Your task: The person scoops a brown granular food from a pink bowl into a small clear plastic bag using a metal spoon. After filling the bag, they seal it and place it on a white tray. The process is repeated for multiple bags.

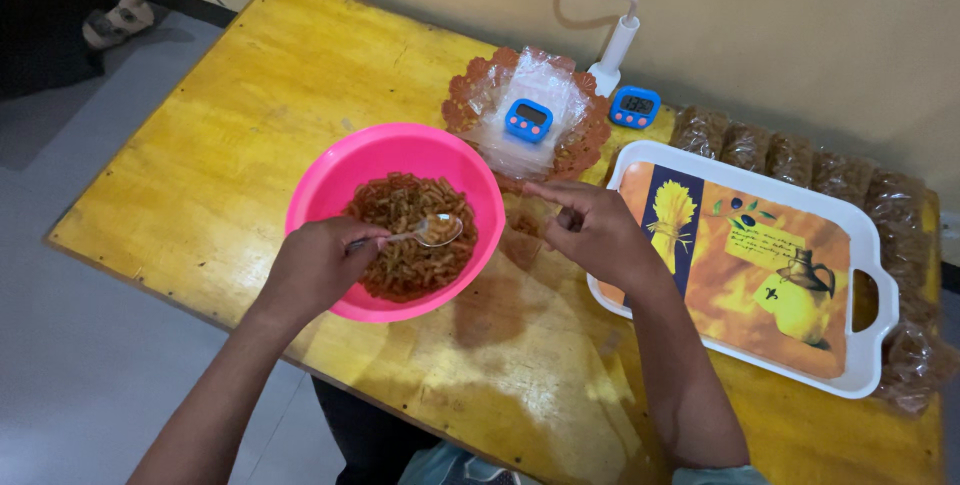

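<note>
Scooping stage, judging by left hand pinching metal spoon, loaded, over round pink plastic bowl of brown snack sticks; right hand loosely curled, empty (beside the bowl); next calls for a level lift.

two blue timers, picture tray, white clamp lamp

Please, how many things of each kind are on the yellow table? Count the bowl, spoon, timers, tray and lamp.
Pink bowl: 1
Spoon: 1
Blue timers: 2
Tray: 1
White lamp: 1
Total: 6
</note>
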